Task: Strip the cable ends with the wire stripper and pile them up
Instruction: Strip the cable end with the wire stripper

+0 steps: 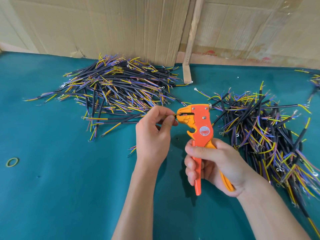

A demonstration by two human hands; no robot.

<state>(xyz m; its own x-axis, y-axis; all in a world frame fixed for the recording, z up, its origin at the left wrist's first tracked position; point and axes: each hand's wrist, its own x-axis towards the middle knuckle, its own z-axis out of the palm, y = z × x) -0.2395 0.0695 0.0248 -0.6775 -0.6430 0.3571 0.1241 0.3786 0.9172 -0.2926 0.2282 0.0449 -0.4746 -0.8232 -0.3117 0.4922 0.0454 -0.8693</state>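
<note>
While the left hand (152, 134) pinches a wire (170, 116) into the stripper (199, 122), gripped by the right hand (213, 167), a shallow insertion could leave insulation on.

Teal table cover (60, 187), yellow-green rubber band (12, 161), creased cardboard backdrop (103, 26), wooden strip (190, 40)

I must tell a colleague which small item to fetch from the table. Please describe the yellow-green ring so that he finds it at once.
Start at the teal table and look to its near left part, well left of the left hand and below the big cable pile. There the rubber band lies flat and alone. It is a closed loop, unlike the straight cables.
</note>
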